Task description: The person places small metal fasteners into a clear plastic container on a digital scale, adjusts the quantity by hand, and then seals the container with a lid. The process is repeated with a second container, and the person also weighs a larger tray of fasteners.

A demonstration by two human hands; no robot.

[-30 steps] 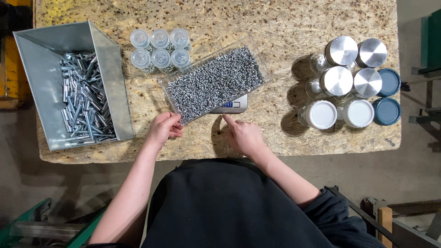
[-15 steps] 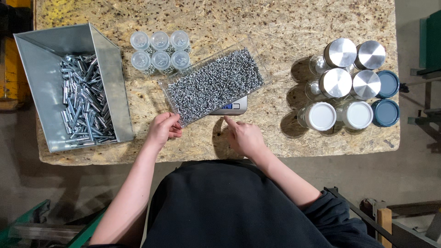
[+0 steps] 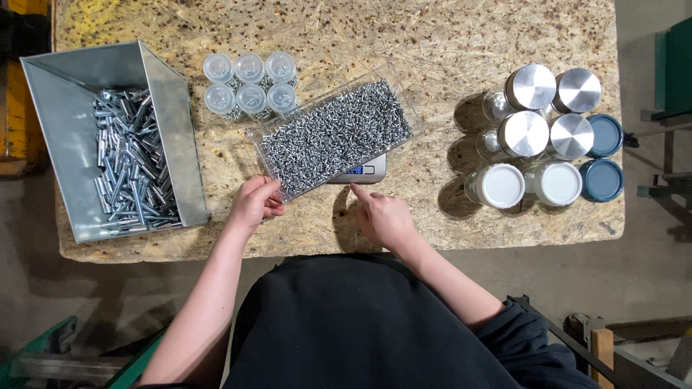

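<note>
Head view: our left hand (image 3: 254,205) pinches the near corner of the clear tray (image 3: 336,137) of screws, which sits tilted across the scale (image 3: 362,171) mid-tabletop. Our right hand (image 3: 383,216) holds nothing, its forefinger out at the scale's front edge. Nothing has shifted over the last second, so we judge the weighing is settling.

small clear vials (image 3: 249,86): 6 | lidded jars (image 3: 548,137): 8 | tray of screws (image 3: 335,137): 1 | metal bin (image 3: 72,151): 1
</note>
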